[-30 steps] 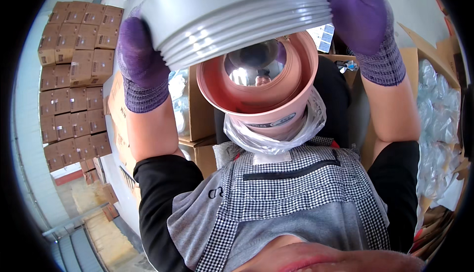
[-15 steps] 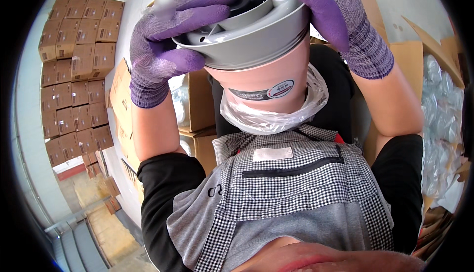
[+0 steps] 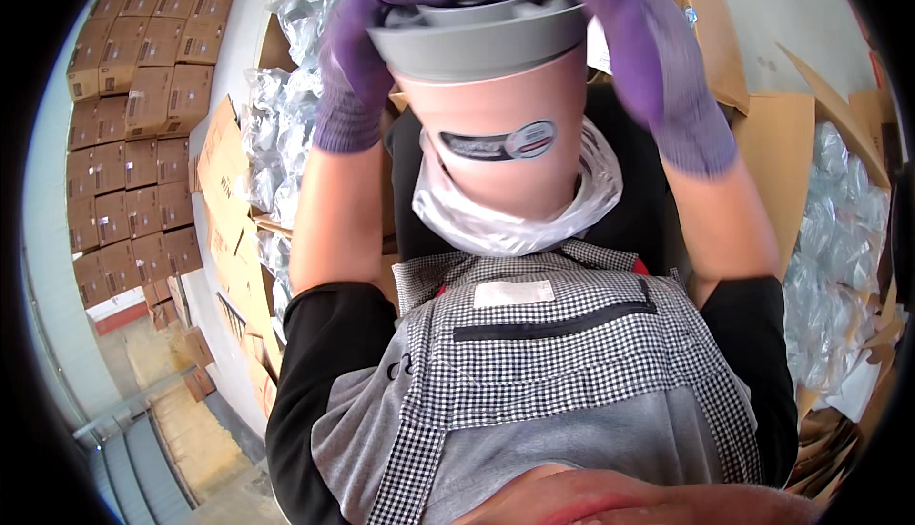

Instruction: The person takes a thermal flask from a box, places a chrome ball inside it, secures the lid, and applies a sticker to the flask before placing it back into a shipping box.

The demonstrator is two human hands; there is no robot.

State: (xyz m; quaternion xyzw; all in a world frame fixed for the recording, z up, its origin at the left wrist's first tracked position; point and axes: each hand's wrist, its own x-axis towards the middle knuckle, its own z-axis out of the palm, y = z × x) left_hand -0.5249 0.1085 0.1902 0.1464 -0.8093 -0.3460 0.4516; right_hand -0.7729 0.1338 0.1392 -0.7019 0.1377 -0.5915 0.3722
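Between my legs stands a tapered pink bin-like container (image 3: 500,96) with an oval label on its side. A grey ring-shaped top (image 3: 477,51) with dark parts in its middle sits on it. My left hand (image 3: 367,34), in a purple glove, grips the left side of the grey top, fingers bent over the rim. My right hand (image 3: 624,30), gloved alike, holds the right side with its fingers reaching over the middle. Motion smears both hands somewhat, and their fingertips are partly hidden. A clear plastic bag (image 3: 515,237) lies bunched around the container's base.
Open cartons hold clear-wrapped items (image 3: 829,258) at the right and more wrapped items (image 3: 276,139) at the left. A cardboard flap (image 3: 229,168) stands out on the left. Stacked brown boxes (image 3: 143,101) line the far left wall, above blue-grey steps (image 3: 138,473).
My left hand has shifted right and up along the grey top. The container has moved slightly up and left in view, and its top shows more edge-on. The bag still surrounds the base.
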